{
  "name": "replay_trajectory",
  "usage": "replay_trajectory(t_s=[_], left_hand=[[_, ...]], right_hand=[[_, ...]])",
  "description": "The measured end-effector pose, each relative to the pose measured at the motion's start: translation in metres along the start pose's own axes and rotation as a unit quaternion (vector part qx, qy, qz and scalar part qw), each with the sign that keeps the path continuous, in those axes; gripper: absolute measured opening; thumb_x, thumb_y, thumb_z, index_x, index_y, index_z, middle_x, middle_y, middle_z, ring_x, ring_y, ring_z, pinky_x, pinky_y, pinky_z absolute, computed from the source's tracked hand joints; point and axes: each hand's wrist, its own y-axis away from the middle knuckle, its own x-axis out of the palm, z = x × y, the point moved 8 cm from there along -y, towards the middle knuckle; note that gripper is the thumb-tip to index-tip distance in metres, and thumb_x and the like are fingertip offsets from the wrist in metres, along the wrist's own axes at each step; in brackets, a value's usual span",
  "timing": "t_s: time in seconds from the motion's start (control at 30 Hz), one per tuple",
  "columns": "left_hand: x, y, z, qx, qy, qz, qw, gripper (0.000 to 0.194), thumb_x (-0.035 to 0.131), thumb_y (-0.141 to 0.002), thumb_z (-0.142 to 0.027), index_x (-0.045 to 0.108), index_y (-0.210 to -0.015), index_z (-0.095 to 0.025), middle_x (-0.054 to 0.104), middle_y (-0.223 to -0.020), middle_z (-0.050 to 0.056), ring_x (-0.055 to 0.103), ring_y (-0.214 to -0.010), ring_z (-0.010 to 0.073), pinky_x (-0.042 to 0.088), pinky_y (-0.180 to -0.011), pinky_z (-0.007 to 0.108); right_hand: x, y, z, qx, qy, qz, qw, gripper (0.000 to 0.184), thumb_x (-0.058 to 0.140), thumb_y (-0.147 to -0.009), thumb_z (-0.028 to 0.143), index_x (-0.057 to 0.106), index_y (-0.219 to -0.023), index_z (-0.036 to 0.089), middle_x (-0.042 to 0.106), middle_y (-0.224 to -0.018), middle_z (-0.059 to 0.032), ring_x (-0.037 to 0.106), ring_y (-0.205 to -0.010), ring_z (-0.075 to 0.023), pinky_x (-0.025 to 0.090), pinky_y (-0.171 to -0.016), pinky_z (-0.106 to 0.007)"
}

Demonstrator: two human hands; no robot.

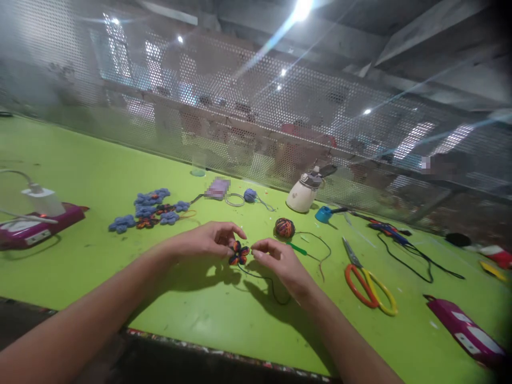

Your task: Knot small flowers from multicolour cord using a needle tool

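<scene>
A small crocheted flower (239,253) in dark and orange yarn is held just above the green table, with a dark yarn tail hanging from it. My left hand (208,240) pinches its left edge between thumb and fingers. At the flower's right side is my right hand (274,256), thumb and forefinger brought close together; whether they grip a petal or a strand is too small to make out. Behind my right hand sit a ball of multicoloured yarn (284,228) and a green-handled crochet hook (296,249).
Several blue and dark crocheted flowers (154,209) lie to the left. Scissors (366,282) and a glue gun (388,230) are on the right. A white bottle (303,193), a blue yarn ball (250,195) and purple power strips (464,328) stand around. A perforated metal screen (248,117) closes the back.
</scene>
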Motion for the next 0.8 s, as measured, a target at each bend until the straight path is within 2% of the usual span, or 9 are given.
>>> replay_trajectory(t_s=[0.07,0.2,0.33,0.43,0.53,0.7,0.8], left_hand=[[0.004,-0.001,-0.002,0.007,0.005,0.004,1.0,0.04,0.067,-0.074,-0.019,0.055,-0.111,-0.018,0.058,-0.078,-0.002,0.054,-0.07,0.0132,0.039,-0.064,0.027],[0.011,-0.004,-0.003,0.014,0.016,0.002,1.0,0.041,0.066,-0.075,-0.019,0.054,-0.114,-0.018,0.057,-0.077,-0.003,0.054,-0.071,0.0133,0.039,-0.066,0.028],[0.012,-0.007,0.001,0.018,0.031,-0.016,0.999,0.033,0.065,-0.077,-0.021,0.057,-0.109,-0.017,0.058,-0.078,-0.001,0.055,-0.072,0.0134,0.04,-0.068,0.029],[0.009,-0.009,0.004,0.024,0.047,-0.039,0.998,0.031,0.066,-0.077,-0.022,0.057,-0.106,-0.016,0.059,-0.078,-0.001,0.056,-0.072,0.0136,0.041,-0.071,0.031],[0.006,-0.009,0.005,0.026,0.062,-0.064,0.996,0.033,0.066,-0.077,-0.025,0.056,-0.108,-0.018,0.06,-0.08,-0.001,0.057,-0.074,0.0139,0.043,-0.073,0.032],[0.006,-0.007,0.01,-0.011,0.062,-0.064,0.996,0.037,0.064,-0.08,-0.037,0.058,-0.112,-0.018,0.064,-0.08,0.001,0.058,-0.07,0.0144,0.043,-0.066,0.03],[0.006,-0.007,0.018,-0.027,0.053,-0.062,0.996,0.037,0.071,-0.073,-0.034,0.062,-0.105,-0.016,0.066,-0.075,0.0,0.059,-0.069,0.0153,0.043,-0.067,0.031]], right_hand=[[0.001,0.0,0.002,0.003,-0.05,0.002,0.999,0.026,0.062,-0.08,0.039,0.066,-0.088,0.015,0.067,-0.082,-0.006,0.059,-0.074,-0.017,0.047,-0.068,-0.031],[0.005,0.0,-0.001,0.008,-0.108,-0.023,0.994,0.028,0.068,-0.075,0.043,0.066,-0.073,0.016,0.064,-0.066,-0.0024,0.056,-0.063,-0.0148,0.045,-0.064,-0.03],[0.004,-0.001,-0.005,0.014,-0.137,-0.043,0.99,0.03,0.067,-0.075,0.045,0.066,-0.07,0.016,0.062,-0.064,-0.0018,0.054,-0.06,-0.0133,0.044,-0.061,-0.028],[0.008,-0.002,-0.007,0.028,-0.146,-0.03,0.988,0.033,0.067,-0.075,0.047,0.068,-0.073,0.015,0.063,-0.065,-0.0026,0.052,-0.057,-0.0121,0.042,-0.058,-0.027],[0.015,-0.001,-0.008,0.041,-0.148,-0.011,0.988,0.033,0.071,-0.071,0.046,0.068,-0.069,0.014,0.061,-0.06,-0.0019,0.05,-0.054,-0.0113,0.04,-0.054,-0.026],[0.012,-0.001,-0.008,0.041,-0.164,-0.028,0.985,0.03,0.072,-0.069,0.044,0.067,-0.067,0.015,0.059,-0.056,0.0004,0.047,-0.053,-0.0104,0.038,-0.054,-0.026],[0.009,-0.002,-0.007,0.039,-0.175,-0.041,0.983,0.029,0.073,-0.068,0.043,0.067,-0.067,0.015,0.059,-0.057,0.0008,0.047,-0.053,-0.0102,0.037,-0.054,-0.026]])
